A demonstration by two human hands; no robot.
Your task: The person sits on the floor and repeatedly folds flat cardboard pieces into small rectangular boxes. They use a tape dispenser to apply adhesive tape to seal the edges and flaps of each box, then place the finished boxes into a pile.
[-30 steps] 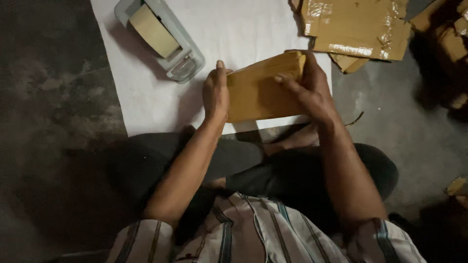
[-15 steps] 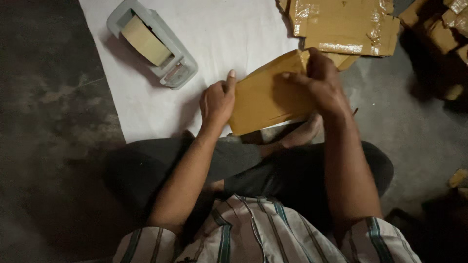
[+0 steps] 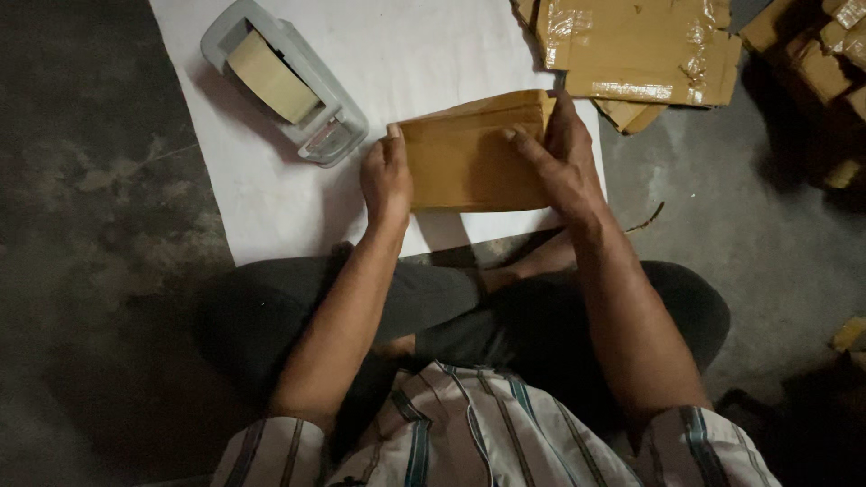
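Brown envelope (image 3: 474,162), one, gripped by left hand (image 3: 386,180) and right hand (image 3: 564,162); one tape dispenser (image 3: 284,81); perhaps several flattened cartons (image 3: 631,45)

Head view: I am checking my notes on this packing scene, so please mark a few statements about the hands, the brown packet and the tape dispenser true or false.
1. Both hands hold the brown paper packet. True: the left hand is at its left edge, the right hand at its right.
2. The grey tape dispenser lies to the right of the packet. False: it lies to the left.
3. The dispenser rests on the white sheet. True.
4. The flattened cardboard lies in the person's lap. False: it lies beyond the packet, at the sheet's far right corner.
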